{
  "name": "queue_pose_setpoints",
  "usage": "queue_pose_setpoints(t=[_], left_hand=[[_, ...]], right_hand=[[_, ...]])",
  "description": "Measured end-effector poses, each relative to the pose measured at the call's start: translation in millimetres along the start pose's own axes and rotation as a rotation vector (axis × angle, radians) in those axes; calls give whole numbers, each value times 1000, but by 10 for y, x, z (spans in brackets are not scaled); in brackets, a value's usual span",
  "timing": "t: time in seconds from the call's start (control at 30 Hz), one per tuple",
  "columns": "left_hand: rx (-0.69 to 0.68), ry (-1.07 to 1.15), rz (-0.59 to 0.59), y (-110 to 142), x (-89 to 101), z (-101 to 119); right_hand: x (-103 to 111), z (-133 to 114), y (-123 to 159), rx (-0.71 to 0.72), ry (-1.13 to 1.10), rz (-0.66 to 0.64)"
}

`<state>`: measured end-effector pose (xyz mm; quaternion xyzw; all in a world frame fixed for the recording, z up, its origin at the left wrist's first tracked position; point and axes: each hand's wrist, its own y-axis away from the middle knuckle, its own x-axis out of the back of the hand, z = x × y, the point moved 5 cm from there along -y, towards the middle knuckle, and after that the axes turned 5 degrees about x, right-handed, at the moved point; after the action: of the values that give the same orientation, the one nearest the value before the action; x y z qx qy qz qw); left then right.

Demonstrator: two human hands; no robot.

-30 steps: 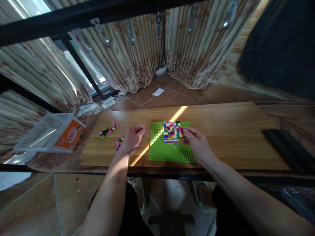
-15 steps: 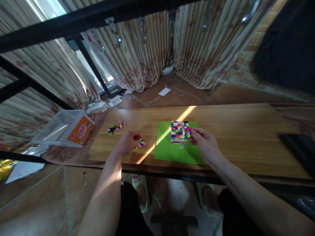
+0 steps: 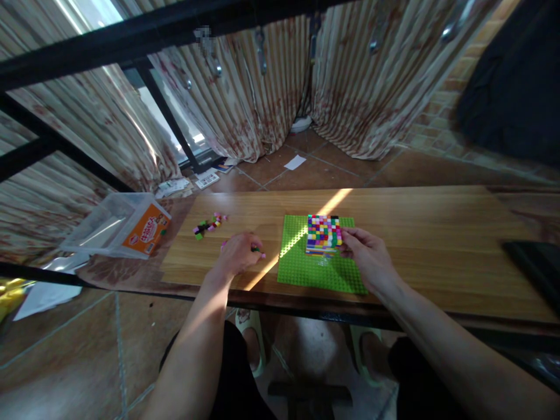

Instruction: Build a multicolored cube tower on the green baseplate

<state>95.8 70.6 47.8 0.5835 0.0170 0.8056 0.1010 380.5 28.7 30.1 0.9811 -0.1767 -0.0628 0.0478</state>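
Note:
Small coloured building bricks, stacked into a multicoloured block (image 3: 324, 233), stand on a green studded baseplate (image 3: 321, 274). The thumb and fingers of my right hand (image 3: 370, 256) pinch the right side of this block. To the left of the baseplate, my left hand (image 3: 240, 254) is low over the wood with its fingers curled down among a few loose bricks (image 3: 259, 252). It covers most of these bricks, and whatever is between its fingertips is hidden. Farther back on the left lies another small group of loose bricks (image 3: 210, 226).
A clear plastic box (image 3: 109, 233) with an orange label stands at the left end of the wooden board (image 3: 437, 245). A dark flat object (image 3: 534, 268) lies at the right end. A sunlit stripe crosses board and baseplate. Curtains (image 3: 262, 105) hang behind.
My left hand has moved slightly right and now covers the loose bricks that showed beside its fingers. My right hand stays at the block's side. The view has shifted a little.

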Motion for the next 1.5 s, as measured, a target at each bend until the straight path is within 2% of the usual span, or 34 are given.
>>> queue_pose_setpoints(t=[0.1,0.27,0.4,0.57,0.67,0.8,0.9,1.0,1.1,1.3,1.5], left_hand=[[-26,4,7,26,12,30],[-155,-10,-23,104,45,160],[-135,-63,-20,114,49,217],[-194,77,52,88,87,343],[-288,273,155,131,171,554],[-499,455,289,289,245,951],[-613,443,370,374,205,1186],[-682,348,457,382,133,1325],[-699,267,510,346,88,1383],[-717,163,506,320,46,1442],[-677,214,509,282,28,1449]], right_hand=[[-4,-2,1,-2,-4,-6],[-14,-12,0,-16,-17,-9],[-10,-12,-2,-18,-12,-2],[-12,-13,0,-14,-5,0],[-28,-16,-8,-12,-14,-3],[-54,-10,-33,-5,-8,-25],[-58,-3,-46,5,-9,-27],[-57,-3,-50,17,-9,-27],[-54,-15,-50,29,3,-38],[-53,-49,-31,32,10,-52],[-59,-53,-31,15,2,-43]])
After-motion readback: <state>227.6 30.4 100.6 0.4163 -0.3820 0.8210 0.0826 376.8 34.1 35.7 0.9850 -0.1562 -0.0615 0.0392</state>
